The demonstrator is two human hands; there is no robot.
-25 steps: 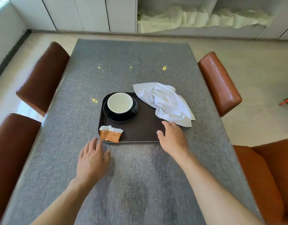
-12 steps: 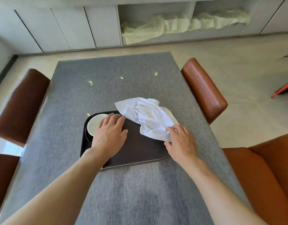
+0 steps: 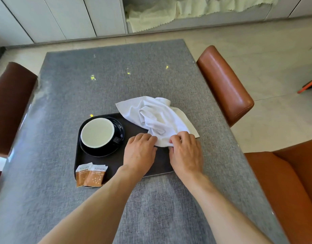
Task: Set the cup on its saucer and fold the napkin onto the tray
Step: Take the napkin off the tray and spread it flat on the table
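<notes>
A black cup (image 3: 97,133) with a white inside stands on its black saucer (image 3: 119,131) at the left of a dark tray (image 3: 162,164). A crumpled white napkin (image 3: 155,118) lies half on the tray's far right corner and half on the table. My right hand (image 3: 186,152) pinches the napkin's near edge. My left hand (image 3: 140,152) rests on the tray beside it, fingertips touching the same edge of the cloth.
Two orange sachets (image 3: 91,175) lie at the tray's near left corner. The tray sits on a grey table (image 3: 116,76). Brown chairs stand at the left (image 3: 10,106), far right (image 3: 224,81) and near right (image 3: 292,182).
My left hand left the cup and moved right to the napkin's near edge. My right hand has closed its fingers on the cloth. The cup is uncovered again.
</notes>
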